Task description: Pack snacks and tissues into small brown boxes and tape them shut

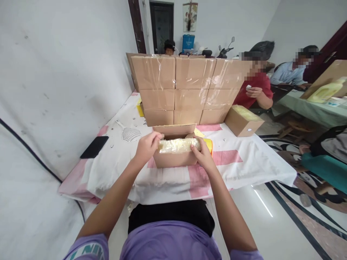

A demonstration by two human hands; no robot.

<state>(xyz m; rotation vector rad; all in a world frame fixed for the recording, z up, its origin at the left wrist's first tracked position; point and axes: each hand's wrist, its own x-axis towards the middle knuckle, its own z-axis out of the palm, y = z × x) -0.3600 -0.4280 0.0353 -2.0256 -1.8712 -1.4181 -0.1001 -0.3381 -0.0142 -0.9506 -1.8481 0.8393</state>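
In front of me an open cardboard box (176, 161) stands on the cloth-covered table (159, 187). A pale yellow pack (177, 145) in shiny clear plastic lies across the box's opening, along its near side. With fingers pinched together, my left hand (148, 145) grips the left end of the pack. My right hand (202, 154) holds the other end, its thumb pressed on the plastic and its other fingers partly hidden. Behind the pack, the far flap (175, 129) of the box is raised. Something yellow (208, 145) shows beside the box on the right.
A wall of taped cartons (175, 88) rises behind the box. Left lie a white perforated scoop (130, 133) and a black phone (94, 147). Another filled box (242, 121) stands right, near a person in red (258, 90). A white wall (54, 90) borders the table's left side.
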